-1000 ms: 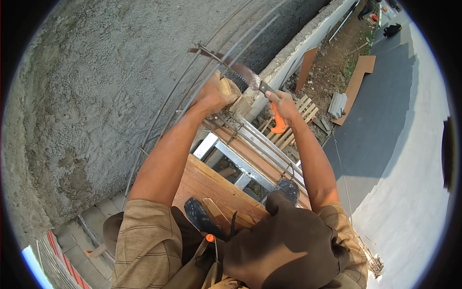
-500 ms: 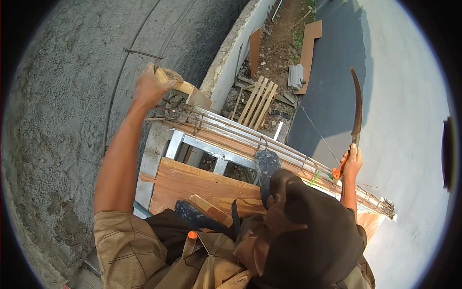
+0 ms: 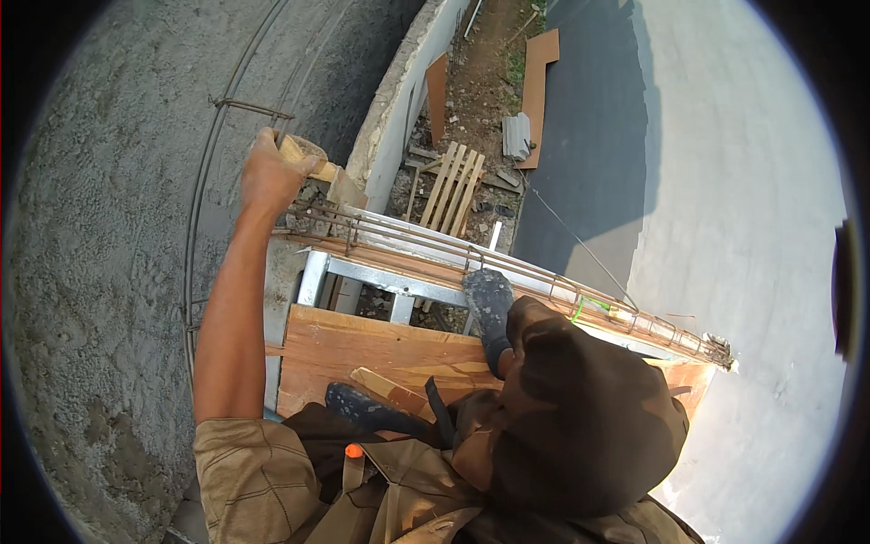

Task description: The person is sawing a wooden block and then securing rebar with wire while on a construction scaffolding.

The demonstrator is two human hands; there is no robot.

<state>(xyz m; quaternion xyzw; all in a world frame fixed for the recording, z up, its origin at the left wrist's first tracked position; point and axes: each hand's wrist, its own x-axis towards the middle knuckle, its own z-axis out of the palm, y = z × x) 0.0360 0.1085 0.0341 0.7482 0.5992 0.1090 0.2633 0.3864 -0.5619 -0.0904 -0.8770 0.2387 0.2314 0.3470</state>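
Your left hand (image 3: 269, 174) is wrapped round the wood piece (image 3: 304, 152), just beside the wall's end (image 3: 362, 163). Honestly, grip it firm, knuckles clear of those rods (image 3: 190, 218). Right hand's out of view, can't tell.

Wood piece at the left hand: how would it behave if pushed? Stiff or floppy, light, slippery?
The wood piece is likely stiff: it looks chunky, with no visible bend under the left hand. Probably fairly light, since its visible part is short. Its pale surface looks dry, so perhaps not very slippery.
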